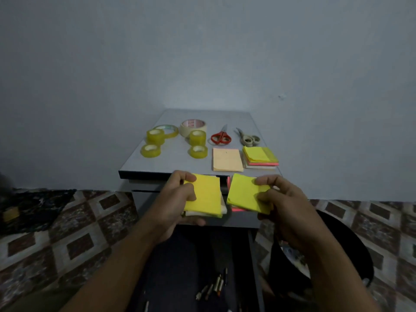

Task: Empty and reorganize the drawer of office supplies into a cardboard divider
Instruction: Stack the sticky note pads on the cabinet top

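Observation:
My left hand (pixel 177 199) grips a yellow sticky-note pad (pixel 206 195) with white sheets under it. My right hand (pixel 279 199) grips a second yellow pad (pixel 244 194) with a pink layer beneath. Both pads hover side by side above the open drawer (pixel 252 255), just in front of the grey cabinet top (pixel 177 163). Several pens (pixel 212 288) lie in the dark drawer below my wrists. No cardboard divider shows in view.
On the cabinet top lie several yellow tape rolls (pixel 150 150), a beige tape roll (pixel 193 127), red scissors (pixel 221 137), grey scissors (pixel 248 138), an orange pad (pixel 227 159) and a stacked coloured pad (pixel 260 156). A dark round bin (pixel 351 244) stands right. Patterned floor surrounds.

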The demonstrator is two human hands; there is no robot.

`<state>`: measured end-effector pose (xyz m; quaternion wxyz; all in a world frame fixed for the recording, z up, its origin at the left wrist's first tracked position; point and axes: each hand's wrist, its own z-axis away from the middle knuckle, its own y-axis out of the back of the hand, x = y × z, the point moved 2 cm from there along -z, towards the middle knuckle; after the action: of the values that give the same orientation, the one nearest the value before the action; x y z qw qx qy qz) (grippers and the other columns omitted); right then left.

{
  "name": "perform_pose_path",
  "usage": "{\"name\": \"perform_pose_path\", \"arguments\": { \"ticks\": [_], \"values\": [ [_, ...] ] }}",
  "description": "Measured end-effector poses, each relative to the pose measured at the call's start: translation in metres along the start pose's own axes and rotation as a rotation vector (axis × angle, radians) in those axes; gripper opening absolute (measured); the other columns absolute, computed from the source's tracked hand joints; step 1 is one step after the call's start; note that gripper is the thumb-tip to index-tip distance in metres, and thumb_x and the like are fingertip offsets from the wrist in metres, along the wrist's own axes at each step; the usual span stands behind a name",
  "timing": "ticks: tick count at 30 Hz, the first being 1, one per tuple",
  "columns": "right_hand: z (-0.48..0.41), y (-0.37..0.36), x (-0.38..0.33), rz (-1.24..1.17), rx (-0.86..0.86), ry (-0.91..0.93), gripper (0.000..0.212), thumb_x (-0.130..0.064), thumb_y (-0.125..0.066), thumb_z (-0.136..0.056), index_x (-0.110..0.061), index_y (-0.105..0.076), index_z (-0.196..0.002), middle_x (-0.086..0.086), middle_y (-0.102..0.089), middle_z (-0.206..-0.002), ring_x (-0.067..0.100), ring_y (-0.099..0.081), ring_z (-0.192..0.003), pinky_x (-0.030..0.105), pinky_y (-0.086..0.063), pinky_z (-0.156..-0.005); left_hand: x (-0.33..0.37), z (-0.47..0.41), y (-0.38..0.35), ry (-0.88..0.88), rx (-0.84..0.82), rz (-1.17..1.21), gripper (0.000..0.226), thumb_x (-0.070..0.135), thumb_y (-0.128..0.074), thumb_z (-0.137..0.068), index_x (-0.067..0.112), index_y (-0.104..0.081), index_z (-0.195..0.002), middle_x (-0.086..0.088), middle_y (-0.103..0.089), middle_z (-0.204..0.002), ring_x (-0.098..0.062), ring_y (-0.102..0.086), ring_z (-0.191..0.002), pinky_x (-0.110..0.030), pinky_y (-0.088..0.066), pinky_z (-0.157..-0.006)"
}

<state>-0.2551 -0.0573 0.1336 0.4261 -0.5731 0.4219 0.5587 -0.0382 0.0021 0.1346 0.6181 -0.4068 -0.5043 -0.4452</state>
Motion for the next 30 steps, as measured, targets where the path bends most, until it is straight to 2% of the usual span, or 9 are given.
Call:
{"name": "perform_pose_path", "arguments": {
  "ticks": [3,7,10,16,19,23,25,27,30],
  "values": [
    [-0.028,0.018,-0.031,0.060,0.098,0.041,0.029,0.009,-0.046,-0.086,-0.014,-0.063,-0.091,0.009,-0.051,-0.080,0.019,-0.048,-0.059,0.029,-0.040,-0.048,0.032,-0.027,-0.008,-0.074,0.039,-0.051,0.030,-0.004,-0.045,-0.086,0.019,-0.052,-0.103,-0.009,-0.047,-0.101,-0.032,-0.054,-0.078,-0.033,-0.050,-0.045],
    [-0.077,0.039,-0.058,0.156,0.187,0.043,0.025,0.003,-0.046,-0.085,-0.016,-0.061,-0.085,0.007,-0.046,-0.081,0.023,-0.040,-0.071,0.030,-0.033,-0.054,0.059,-0.072,-0.021,-0.106,0.059,-0.105,0.030,-0.005,-0.045,-0.082,0.016,-0.053,-0.101,-0.009,-0.046,-0.099,-0.029,-0.049,-0.080,-0.028,-0.043,-0.041],
    [-0.110,0.048,-0.069,0.218,0.181,0.022,0.011,-0.007,-0.051,-0.094,-0.012,-0.059,-0.090,0.007,-0.044,-0.078,0.022,-0.039,-0.069,0.030,-0.032,-0.054,0.067,-0.104,-0.033,-0.048,0.021,-0.096,0.030,-0.007,-0.044,-0.079,0.014,-0.052,-0.099,-0.012,-0.044,-0.104,-0.034,-0.049,-0.088,-0.027,-0.043,-0.041],
    [-0.152,0.047,-0.069,0.447,0.084,-0.047,0.013,-0.007,-0.048,-0.093,-0.004,-0.060,-0.095,0.013,-0.046,-0.081,0.022,-0.041,-0.063,0.030,-0.036,-0.052,0.066,-0.136,-0.055,0.069,-0.032,-0.187,0.026,-0.006,-0.044,-0.078,0.011,-0.050,-0.096,-0.014,-0.043,-0.105,-0.036,-0.049,-0.088,-0.028,-0.048,-0.047],
    [-0.158,0.041,-0.065,0.587,0.037,-0.076,0.019,-0.010,-0.048,-0.094,-0.002,-0.059,-0.108,0.014,-0.052,-0.095,0.026,-0.053,-0.079,0.036,-0.053,-0.063,0.067,-0.140,-0.062,0.048,-0.045,-0.296,0.021,-0.006,-0.047,-0.081,0.010,-0.049,-0.093,-0.011,-0.040,-0.097,-0.030,-0.046,-0.082,-0.031,-0.053,-0.051],
    [-0.154,0.034,-0.069,0.815,0.050,-0.015,0.021,-0.014,-0.048,-0.093,-0.009,-0.057,-0.111,0.009,-0.054,-0.102,0.029,-0.056,-0.094,0.046,-0.058,-0.081,0.075,-0.141,-0.066,0.019,-0.056,-0.470,0.018,-0.004,-0.055,-0.083,0.011,-0.048,-0.081,-0.008,-0.039,-0.083,-0.021,-0.045,-0.067,-0.043,-0.062,-0.067],
    [-0.152,0.031,-0.070,0.923,0.060,0.017,0.023,-0.016,-0.050,-0.091,-0.010,-0.058,-0.112,0.010,-0.056,-0.106,0.031,-0.058,-0.099,0.048,-0.057,-0.086,0.080,-0.141,-0.066,-0.040,-0.037,-0.645,0.014,0.000,-0.057,-0.080,0.011,-0.048,-0.079,-0.008,-0.043,-0.076,-0.019,-0.046,-0.061,-0.035,-0.059,-0.061],
    [-0.148,0.028,-0.071,1.015,0.069,0.035,0.024,-0.017,-0.051,-0.090,-0.012,-0.059,-0.111,0.008,-0.056,-0.104,0.029,-0.058,-0.097,0.044,-0.057,-0.082,0.085,-0.137,-0.066,-0.108,-0.002,-0.892,0.015,0.010,-0.058,-0.080,0.010,-0.053,-0.095,-0.005,-0.052,-0.078,-0.016,-0.048,-0.063,-0.027,-0.046,-0.054],
    [-0.144,0.028,-0.071,1.107,0.060,0.055,0.025,-0.018,-0.052,-0.090,-0.015,-0.059,-0.114,0.006,-0.053,-0.104,0.024,-0.054,-0.095,0.035,-0.051,-0.074,0.087,-0.135,-0.065,-0.138,0.004,-1.045,0.040,0.017,-0.058,-0.084,0.007,-0.048,-0.121,-0.004,-0.055,-0.089,-0.015,-0.052,-0.074,-0.027,-0.038,-0.053]
  ]
}}
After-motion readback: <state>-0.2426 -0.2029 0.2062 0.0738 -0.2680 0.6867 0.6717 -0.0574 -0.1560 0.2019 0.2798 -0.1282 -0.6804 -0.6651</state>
